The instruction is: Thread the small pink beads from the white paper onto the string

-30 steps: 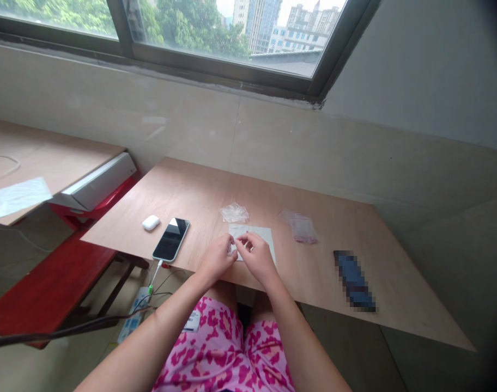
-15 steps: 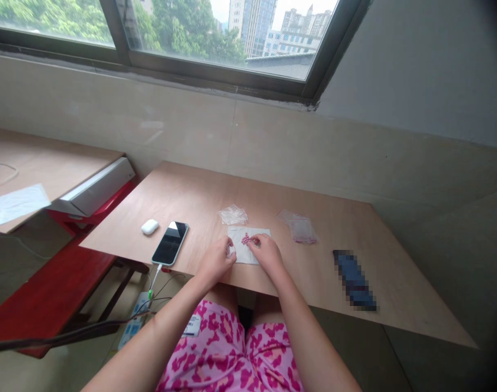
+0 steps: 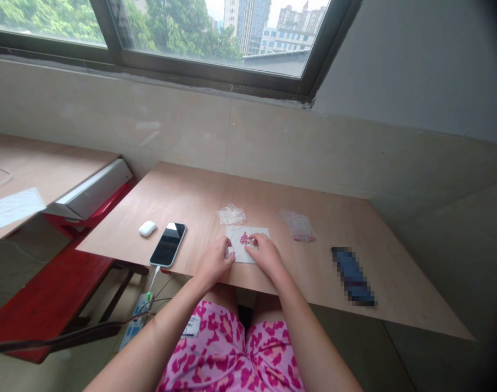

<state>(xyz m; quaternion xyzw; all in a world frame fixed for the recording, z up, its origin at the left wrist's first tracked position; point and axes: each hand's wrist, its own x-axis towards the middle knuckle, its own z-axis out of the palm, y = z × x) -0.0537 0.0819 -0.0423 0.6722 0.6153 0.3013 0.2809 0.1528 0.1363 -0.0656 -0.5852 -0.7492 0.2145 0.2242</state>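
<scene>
A white sheet (image 3: pixel 237 246) lies near the front edge of the wooden table (image 3: pixel 199 190). Several small pink beads (image 3: pixel 243 238) sit in a cluster on it. My left hand (image 3: pixel 216 259) rests at the sheet's left edge with fingers curled in a pinch on something small and pale that I cannot make out. My right hand (image 3: pixel 265 252) lies on the sheet's right part, its fingertips pinched right beside the beads.
A clear empty bag (image 3: pixel 231 214) lies behind the sheet; another bag with pink beads (image 3: pixel 298 225) is to its right. A phone (image 3: pixel 168 244) on a cable and a white earbud case (image 3: pixel 147 228) lie left. A dark blurred object (image 3: pixel 352 275) lies right.
My right hand has slid from the sheet's middle to its right side, uncovering the pink beads. My left hand has stayed curled at the sheet's left edge.
</scene>
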